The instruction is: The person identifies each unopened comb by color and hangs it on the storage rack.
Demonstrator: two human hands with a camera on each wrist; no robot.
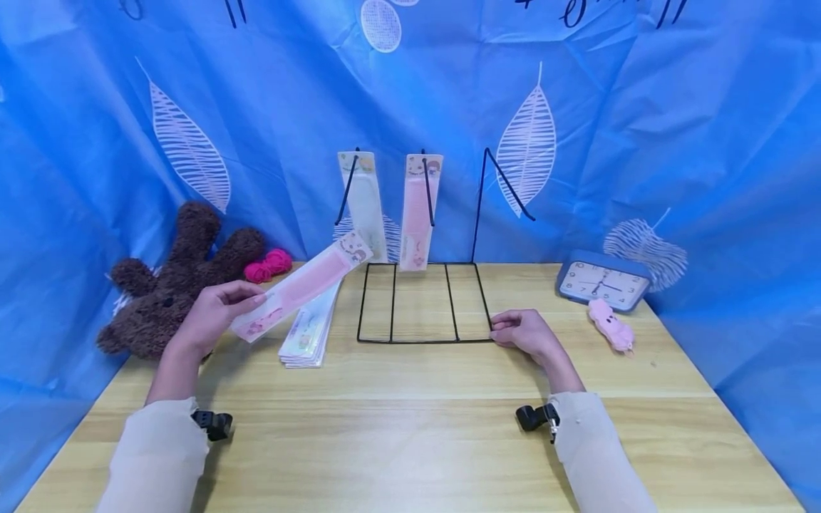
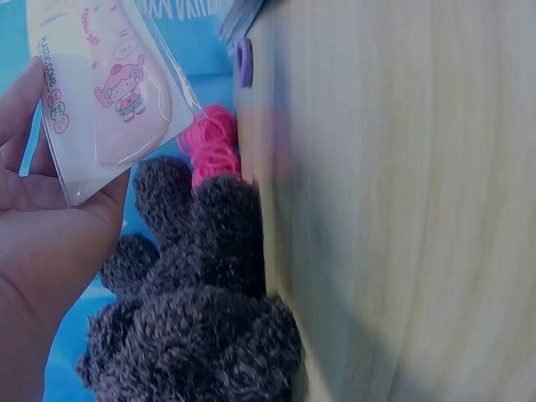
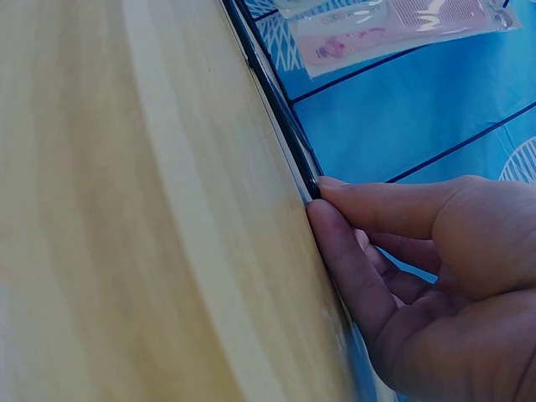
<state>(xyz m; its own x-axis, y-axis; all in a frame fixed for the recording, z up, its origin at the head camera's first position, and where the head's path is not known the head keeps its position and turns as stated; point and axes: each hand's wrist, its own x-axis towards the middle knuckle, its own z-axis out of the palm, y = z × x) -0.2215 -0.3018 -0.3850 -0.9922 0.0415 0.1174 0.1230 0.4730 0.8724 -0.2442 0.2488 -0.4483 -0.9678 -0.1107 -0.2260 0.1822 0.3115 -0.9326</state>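
Note:
My left hand [image 1: 224, 305] pinches the near end of a packaged pink comb [image 1: 301, 285] and holds it slanted above the table; the left wrist view shows its cartoon print [image 2: 109, 92] against my palm [image 2: 42, 243]. Under it lies a stack of similar packs [image 1: 311, 331]. A black wire rack [image 1: 423, 340] stands at the centre back, with a white pack [image 1: 364, 203] and a pink pack [image 1: 418, 214] hanging on two hooks; the third hook is bare. My right hand [image 1: 507, 331] has curled fingertips [image 3: 335, 188] pinched at the rack's front right corner wire [image 3: 272, 92].
A brown plush bear [image 1: 173, 281] and pink yarn [image 1: 268, 265] lie at the back left. A blue clock [image 1: 603, 285] and a small pink toy [image 1: 612, 324] sit at the back right. Blue cloth hangs behind and at both sides.

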